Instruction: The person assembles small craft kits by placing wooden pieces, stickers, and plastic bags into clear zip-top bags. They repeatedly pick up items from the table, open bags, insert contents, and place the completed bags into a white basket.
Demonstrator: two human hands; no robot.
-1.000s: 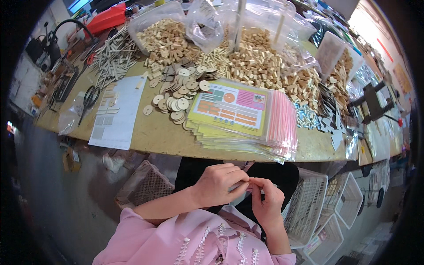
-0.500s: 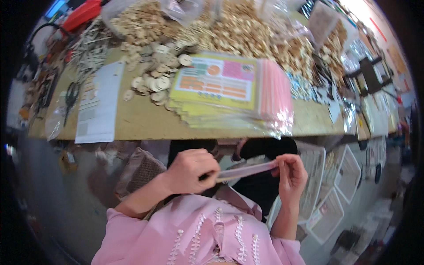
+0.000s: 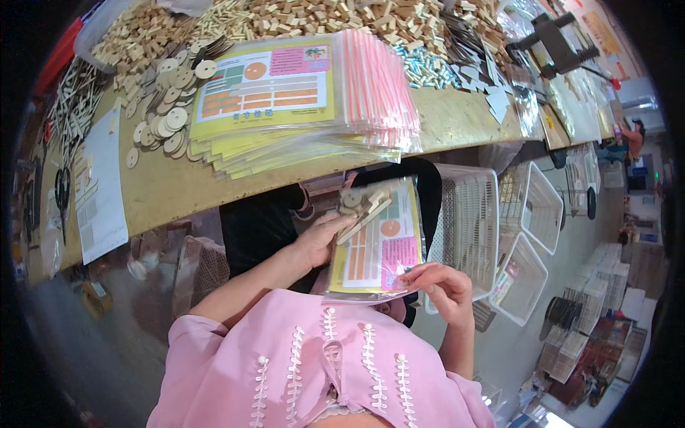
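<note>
Clear bag (image 3: 377, 250) with card and wooden pieces: light, floppy, slick; your left hand (image 3: 317, 241) grips its far-left edge, right hand (image 3: 442, 284) pinches the near corner.

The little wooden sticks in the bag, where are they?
In the head view, centre: the wooden sticks sit at the top of the clear bag, by the left hand.

the clear plastic bag (image 3: 378, 246) shows a yellow card with orange bars and a pink block; the stacked bags (image 3: 300, 100) have pink strips; pale wooden discs (image 3: 168, 118) on tan bench (image 3: 178, 185); pink blouse (image 3: 321, 371) with white trim.
</note>
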